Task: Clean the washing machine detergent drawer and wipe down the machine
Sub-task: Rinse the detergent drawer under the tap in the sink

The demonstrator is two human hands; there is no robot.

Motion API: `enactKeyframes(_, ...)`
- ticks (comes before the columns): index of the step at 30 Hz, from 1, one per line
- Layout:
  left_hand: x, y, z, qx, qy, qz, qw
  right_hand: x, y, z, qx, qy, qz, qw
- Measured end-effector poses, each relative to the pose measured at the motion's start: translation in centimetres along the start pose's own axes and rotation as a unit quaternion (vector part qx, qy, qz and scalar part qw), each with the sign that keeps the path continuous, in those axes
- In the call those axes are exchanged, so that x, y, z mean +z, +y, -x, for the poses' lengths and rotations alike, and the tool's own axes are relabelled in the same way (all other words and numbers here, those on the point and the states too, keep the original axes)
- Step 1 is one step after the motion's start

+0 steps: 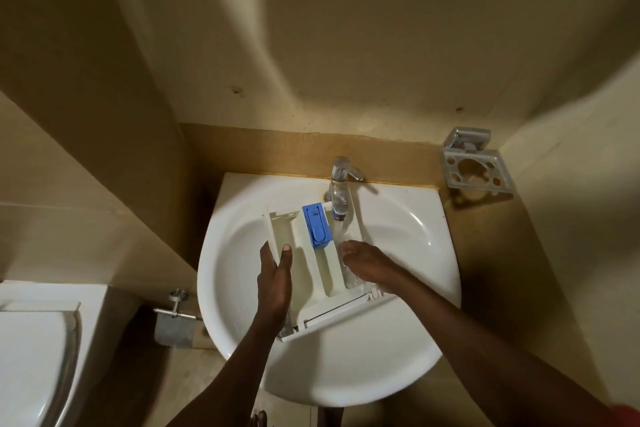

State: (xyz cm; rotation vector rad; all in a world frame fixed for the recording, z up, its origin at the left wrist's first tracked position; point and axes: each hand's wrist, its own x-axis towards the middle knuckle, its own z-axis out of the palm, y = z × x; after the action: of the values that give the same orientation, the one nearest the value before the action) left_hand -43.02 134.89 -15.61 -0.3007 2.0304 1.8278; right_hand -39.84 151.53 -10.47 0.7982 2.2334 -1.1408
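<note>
A white detergent drawer (pixel 311 274) with a blue insert (pixel 317 225) lies in the white sink (pixel 408 246), its front panel toward me. My left hand (pixel 275 277) grips the drawer's left wall, thumb inside the left compartment. My right hand (pixel 367 262) reaches into the right compartment, fingers under the running water from the chrome tap (pixel 341 184). Water pools and splashes around those fingers. How the right fingers lie is partly blurred by the water.
A chrome toothbrush holder (pixel 474 170) hangs on the wall at the right. A toilet roll holder (pixel 175 319) is mounted left of the sink, with a white toilet (pixel 38 357) at the lower left. Beige walls close in on both sides.
</note>
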Motion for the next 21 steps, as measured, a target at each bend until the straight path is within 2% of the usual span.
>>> enactKeyframes(3, 0.1, -0.1, -0.1, 0.0, 0.008, -0.009, 1.0, 1.9, 0.2, -0.8, 0.03, 0.019, -0.046, 0.998)
enactKeyframes(4, 0.1, -0.2, -0.1, 0.0, 0.008, -0.007, 1.0, 2.4, 0.3, -0.8, 0.058, 0.027, -0.112, 0.992)
enactKeyframes(5, 0.1, -0.3, -0.1, -0.001, 0.005, -0.004, 1.0, 2.7, 0.7, -1.1, 0.089, 0.029, -0.233, 0.968)
enactKeyframes(6, 0.2, -0.3, -0.1, -0.003, 0.002, 0.0, 1.0, 2.7, 1.0, -1.4, 0.115, 0.026, -0.38, 0.917)
enactKeyframes(7, 0.2, -0.3, 0.0, -0.006, 0.001, 0.002, 1.0, 2.6, 1.0, -1.3, 0.13, 0.02, -0.512, 0.849)
enactKeyframes(8, 0.2, -0.3, 0.0, -0.01, -0.001, 0.002, 1.0, 2.4, 1.2, -1.3, 0.124, 0.007, -0.619, 0.775)
enactKeyframes(9, 0.3, -0.4, -0.1, -0.012, -0.001, 0.002, 1.0, 2.3, 1.0, -0.8, 0.086, -0.018, -0.685, 0.724)
enactKeyframes(10, 0.3, -0.4, -0.2, -0.015, -0.001, 0.004, 1.0, 2.3, 0.7, -0.3, 0.039, -0.04, -0.671, 0.739)
enactKeyframes(11, 0.4, -0.4, -0.2, -0.02, 0.0, 0.005, 1.0, 2.6, 0.2, 0.2, 0.003, -0.04, -0.594, 0.803)
enactKeyframes(12, 0.4, -0.4, -0.2, -0.025, -0.002, 0.006, 1.0, 3.0, -0.2, 0.5, -0.039, -0.012, -0.459, 0.888)
enactKeyframes(13, 0.4, -0.4, -0.3, -0.028, -0.004, 0.008, 1.0, 3.2, -0.7, 0.6, -0.079, 0.026, -0.297, 0.951)
enactKeyframes(14, 0.4, -0.3, -0.2, -0.028, -0.005, 0.012, 1.0, 3.3, -1.0, 0.4, -0.106, 0.064, -0.153, 0.981)
enactKeyframes(15, 0.3, -0.3, -0.2, -0.028, -0.005, 0.016, 0.999, 3.3, -1.2, 0.3, -0.113, 0.081, -0.042, 0.989)
enactKeyframes(16, 0.3, -0.3, -0.2, -0.03, -0.006, 0.019, 0.999, 3.2, -1.5, 0.2, -0.104, 0.068, 0.014, 0.992)
enactKeyframes(17, 0.2, -0.3, -0.1, -0.032, -0.006, 0.02, 0.999, 3.3, -1.5, 0.1, -0.087, 0.026, 0.01, 0.996)
enactKeyframes(19, 0.2, -0.4, 0.0, -0.04, -0.004, 0.021, 0.999, 4.4, -1.4, 0.4, -0.021, -0.092, -0.117, 0.989)
enactKeyframes(21, 0.2, -0.4, 0.1, -0.044, -0.004, 0.014, 0.999, 6.2, -1.2, 0.6, -0.006, -0.094, -0.233, 0.968)
